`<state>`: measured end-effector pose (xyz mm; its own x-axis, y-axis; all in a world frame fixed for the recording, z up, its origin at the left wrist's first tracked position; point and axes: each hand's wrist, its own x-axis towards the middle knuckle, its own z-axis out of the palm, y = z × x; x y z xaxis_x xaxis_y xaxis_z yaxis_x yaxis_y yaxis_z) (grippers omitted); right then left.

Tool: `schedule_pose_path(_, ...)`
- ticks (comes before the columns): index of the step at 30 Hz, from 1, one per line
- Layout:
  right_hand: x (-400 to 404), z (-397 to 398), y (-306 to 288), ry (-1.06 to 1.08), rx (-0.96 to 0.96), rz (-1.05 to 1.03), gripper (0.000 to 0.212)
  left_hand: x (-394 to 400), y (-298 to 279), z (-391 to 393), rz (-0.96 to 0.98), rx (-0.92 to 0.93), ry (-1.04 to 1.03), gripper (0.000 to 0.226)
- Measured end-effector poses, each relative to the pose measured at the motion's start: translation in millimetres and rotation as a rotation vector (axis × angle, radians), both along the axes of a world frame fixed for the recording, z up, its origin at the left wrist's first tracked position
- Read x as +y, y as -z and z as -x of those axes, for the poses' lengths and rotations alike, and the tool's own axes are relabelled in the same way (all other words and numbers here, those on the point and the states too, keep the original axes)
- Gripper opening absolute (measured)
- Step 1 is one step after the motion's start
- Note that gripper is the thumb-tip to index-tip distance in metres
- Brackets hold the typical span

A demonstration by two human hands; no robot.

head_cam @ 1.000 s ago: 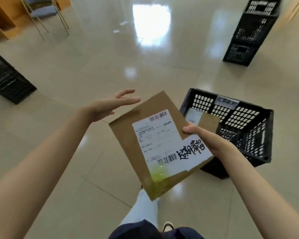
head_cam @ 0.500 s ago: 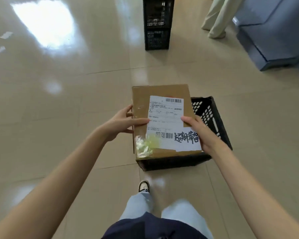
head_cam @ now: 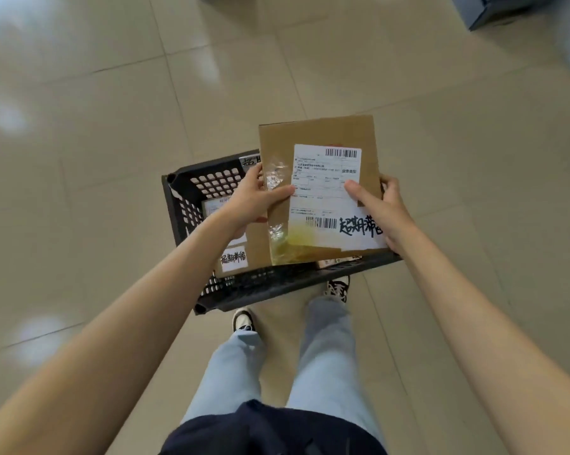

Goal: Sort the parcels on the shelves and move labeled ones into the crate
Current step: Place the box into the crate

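Observation:
I hold a flat brown cardboard parcel (head_cam: 319,139) with a white shipping label and a handwritten sticker over a black plastic crate (head_cam: 181,198) on the floor. My left hand (head_cam: 254,200) grips the parcel's left edge, thumb on top. On the right edge, my right hand (head_cam: 380,208) grips it with the thumb pressed on the label. Inside the crate lies another brown parcel (head_cam: 254,244) with a handwritten white sticker, partly hidden by the held one.
The glossy beige tiled floor (head_cam: 96,159) spreads all around. A grey-blue object (head_cam: 493,8) sits at the top right corner. My legs and shoes (head_cam: 244,320) stand just behind the crate's near wall.
I have stepped up to the crate and the view has tilted down. The parcel, held in both hands, now hangs over the crate's opening.

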<state>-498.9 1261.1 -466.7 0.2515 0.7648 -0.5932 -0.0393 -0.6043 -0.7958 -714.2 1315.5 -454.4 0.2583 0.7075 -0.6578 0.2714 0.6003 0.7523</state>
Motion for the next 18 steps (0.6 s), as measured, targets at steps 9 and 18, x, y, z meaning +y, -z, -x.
schedule_pose_path(9, 81, -71, 115, -0.217, -0.187, 0.085, 0.068, 45, 127, -85, 0.136, -0.032, -0.241, 0.076)
schedule_pose_path(18, 77, -53, 215, -0.395, -0.483, 0.08, 0.092, 38, 240, -101, 0.209, 0.066, -0.381, 0.072)
